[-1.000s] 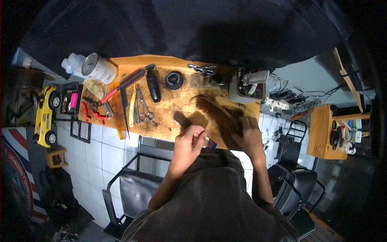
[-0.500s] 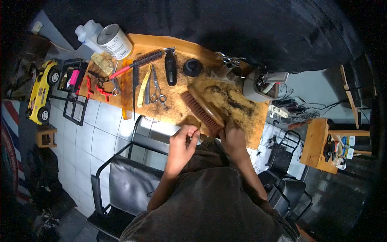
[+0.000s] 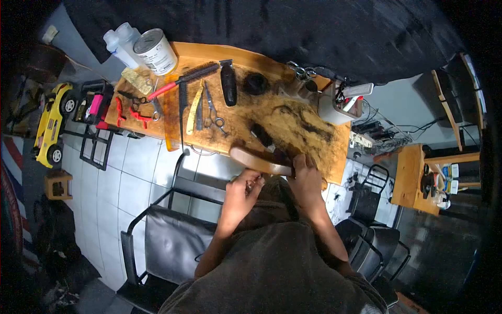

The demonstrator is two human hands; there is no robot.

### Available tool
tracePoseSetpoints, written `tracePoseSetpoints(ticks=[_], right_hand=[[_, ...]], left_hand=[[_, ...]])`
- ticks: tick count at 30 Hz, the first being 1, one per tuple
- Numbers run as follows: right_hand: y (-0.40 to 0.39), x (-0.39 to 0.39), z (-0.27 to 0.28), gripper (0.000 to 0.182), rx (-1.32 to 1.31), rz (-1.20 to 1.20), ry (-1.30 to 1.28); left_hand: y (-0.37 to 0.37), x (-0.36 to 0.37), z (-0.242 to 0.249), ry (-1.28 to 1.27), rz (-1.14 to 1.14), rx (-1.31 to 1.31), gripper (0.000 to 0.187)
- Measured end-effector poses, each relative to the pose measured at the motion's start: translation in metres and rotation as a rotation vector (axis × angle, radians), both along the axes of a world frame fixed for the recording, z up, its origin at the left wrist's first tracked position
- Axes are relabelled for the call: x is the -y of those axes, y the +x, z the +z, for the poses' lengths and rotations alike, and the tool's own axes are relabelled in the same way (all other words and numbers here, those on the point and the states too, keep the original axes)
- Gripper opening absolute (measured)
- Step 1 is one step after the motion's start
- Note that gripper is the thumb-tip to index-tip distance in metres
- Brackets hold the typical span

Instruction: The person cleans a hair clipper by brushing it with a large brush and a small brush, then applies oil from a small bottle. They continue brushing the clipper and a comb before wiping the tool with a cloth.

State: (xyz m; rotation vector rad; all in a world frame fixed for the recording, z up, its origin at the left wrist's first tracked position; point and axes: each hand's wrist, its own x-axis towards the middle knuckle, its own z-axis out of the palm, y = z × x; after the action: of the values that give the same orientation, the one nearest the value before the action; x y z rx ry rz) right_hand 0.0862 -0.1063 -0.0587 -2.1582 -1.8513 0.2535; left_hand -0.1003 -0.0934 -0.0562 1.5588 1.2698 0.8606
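My right hand (image 3: 307, 183) grips one end of a wooden brush (image 3: 255, 161) at the front edge of the table (image 3: 225, 141). The brush's curved back faces up, its bristles hidden. Just below its left part is my left hand (image 3: 242, 194), fingers curled together; whatever they hold is too small to tell. Behind the brush lies a small dark tool (image 3: 262, 137). Farther left are scissors (image 3: 214, 118), a yellow razor-like tool (image 3: 195, 111), a black comb (image 3: 183, 107) and a red-handled round brush (image 3: 180, 82). A black trimmer (image 3: 228, 83) lies beside a round black object (image 3: 255, 83).
A can (image 3: 156, 52) and plastic bottles (image 3: 119, 44) stand at the back left. At the right corner is a tool container (image 3: 337, 107). Black chairs (image 3: 175, 238) stand below the table, and a yellow toy car (image 3: 52, 125) is at the far left.
The wooden brush has turned and come closer to me, its back now up and bristles out of sight. The small dark tool behind it has come into view.
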Motion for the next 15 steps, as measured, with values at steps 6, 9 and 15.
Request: tracePoseSetpoints(ticks=[6, 9, 15], right_hand=[[-0.008, -0.002, 0.035, 0.042, -0.152, -0.052, -0.076], [-0.009, -0.002, 0.035, 0.047, -0.127, -0.083, -0.085], [-0.001, 0.0, 0.016, 0.046, -0.074, -0.09, -0.136]], left_hand=[[0.004, 0.005, -0.016, -0.1, -0.041, 0.078, 0.02], [0.006, 0.005, -0.013, -0.12, -0.077, 0.092, 0.023], [0.012, 0.008, -0.024, -0.129, -0.108, 0.099, 0.026]])
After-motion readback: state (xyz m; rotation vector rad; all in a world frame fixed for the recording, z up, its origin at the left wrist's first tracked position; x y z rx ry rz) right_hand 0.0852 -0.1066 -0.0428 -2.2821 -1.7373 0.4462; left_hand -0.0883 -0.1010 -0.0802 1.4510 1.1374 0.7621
